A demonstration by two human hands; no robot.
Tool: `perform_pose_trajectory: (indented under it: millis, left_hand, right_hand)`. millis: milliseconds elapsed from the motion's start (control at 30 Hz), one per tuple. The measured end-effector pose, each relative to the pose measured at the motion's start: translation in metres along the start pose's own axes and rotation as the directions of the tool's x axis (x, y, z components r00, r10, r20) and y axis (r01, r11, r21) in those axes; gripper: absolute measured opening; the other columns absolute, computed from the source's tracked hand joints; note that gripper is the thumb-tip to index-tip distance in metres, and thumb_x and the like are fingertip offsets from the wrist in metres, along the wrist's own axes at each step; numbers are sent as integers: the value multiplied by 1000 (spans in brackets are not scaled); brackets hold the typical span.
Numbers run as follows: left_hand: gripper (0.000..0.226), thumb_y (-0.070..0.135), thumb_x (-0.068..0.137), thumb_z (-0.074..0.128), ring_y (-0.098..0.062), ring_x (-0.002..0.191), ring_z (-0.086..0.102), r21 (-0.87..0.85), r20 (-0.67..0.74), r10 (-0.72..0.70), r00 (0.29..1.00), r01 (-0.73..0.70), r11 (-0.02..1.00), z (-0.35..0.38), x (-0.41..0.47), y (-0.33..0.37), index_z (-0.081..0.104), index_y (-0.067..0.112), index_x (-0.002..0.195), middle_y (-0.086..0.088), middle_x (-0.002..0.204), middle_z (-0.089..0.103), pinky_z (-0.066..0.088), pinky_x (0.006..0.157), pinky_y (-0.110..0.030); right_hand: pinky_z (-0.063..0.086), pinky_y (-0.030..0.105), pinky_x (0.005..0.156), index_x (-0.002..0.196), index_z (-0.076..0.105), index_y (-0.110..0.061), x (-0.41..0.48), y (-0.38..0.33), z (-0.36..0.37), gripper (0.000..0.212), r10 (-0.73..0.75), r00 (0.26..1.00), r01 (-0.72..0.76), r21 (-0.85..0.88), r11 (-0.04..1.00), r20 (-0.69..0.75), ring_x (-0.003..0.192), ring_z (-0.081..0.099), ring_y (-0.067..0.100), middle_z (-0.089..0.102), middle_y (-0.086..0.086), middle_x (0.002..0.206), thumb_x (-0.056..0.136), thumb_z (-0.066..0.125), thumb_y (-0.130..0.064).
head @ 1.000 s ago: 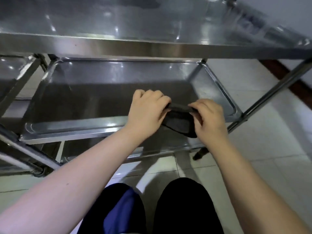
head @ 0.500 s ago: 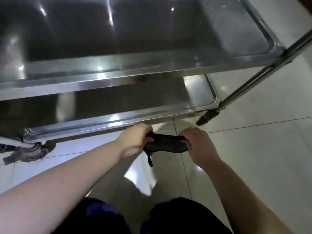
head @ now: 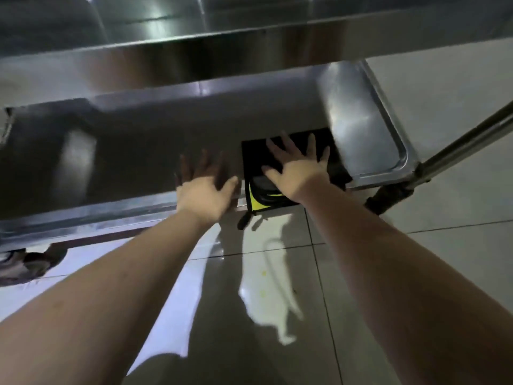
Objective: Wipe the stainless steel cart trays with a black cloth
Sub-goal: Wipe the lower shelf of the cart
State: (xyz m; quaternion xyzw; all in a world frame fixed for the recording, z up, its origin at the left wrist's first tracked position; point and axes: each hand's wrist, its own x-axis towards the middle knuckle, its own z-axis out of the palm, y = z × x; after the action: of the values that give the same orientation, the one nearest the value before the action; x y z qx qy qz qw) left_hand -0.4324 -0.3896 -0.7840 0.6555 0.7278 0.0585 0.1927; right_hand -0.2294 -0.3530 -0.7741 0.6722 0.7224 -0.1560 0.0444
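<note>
Lower tray (head: 361, 115) bears black cloth (head: 255, 154) square to rim under flat right hand (head: 299, 168); left hand (head: 205, 187) splayed

The person's slim left forearm (head: 111, 295) and slim right forearm (head: 388, 259) are bare from the frame's edge to the wrist, and any sleeve ends out of view. The left hand (head: 206, 190) and right hand (head: 298, 173) are bare as well. The right hand's fingers (head: 311, 145) show sharply, while the left hand's are blurred and shadowed. A dim dark shape (head: 194, 370) at the lower edge, between the forearms, could be clothing or shadow; I cannot tell which.
</note>
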Motion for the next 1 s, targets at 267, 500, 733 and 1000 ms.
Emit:
perform_pose_trajectory:
  millis: [267,500,733,1000]
  left_hand:
    - [53,44,103,29,-31,151,-7,221,-116,52,992,-26,975,7,54,-17,17,41,154,3,165,5,-6,117,-57]
    - [54,56,99,15,-31,151,-4,286,-143,92,985,-48,957,26,74,-18,3,51,151,7,165,0,-6,114,-64]
    - [54,53,101,19,-31,151,-4,295,-149,110,983,-62,953,25,72,-17,5,50,152,6,165,1,-6,114,-64]
    - [53,54,100,20,-29,151,-5,259,-153,99,983,-57,964,23,74,-18,4,53,151,9,165,-1,-5,115,-64]
  right_hand:
    - [-14,68,107,147,-3,-56,-5,-2,42,64,-2,994,-6,-74,997,-108,145,-15,46,-12,-16,162,89,19,-74]
    - [-17,67,109,144,-15,-58,3,1,46,65,-5,997,1,-50,999,-73,143,-24,45,-24,-15,160,88,14,-75]
    - [-15,66,110,146,-8,-58,74,-3,27,62,-38,991,28,-76,997,-127,143,-18,48,-16,-11,163,90,11,-75]
    - [-11,68,111,150,-3,-52,109,-17,11,64,-19,993,16,-29,999,-113,144,-17,47,-11,-9,164,93,16,-72]
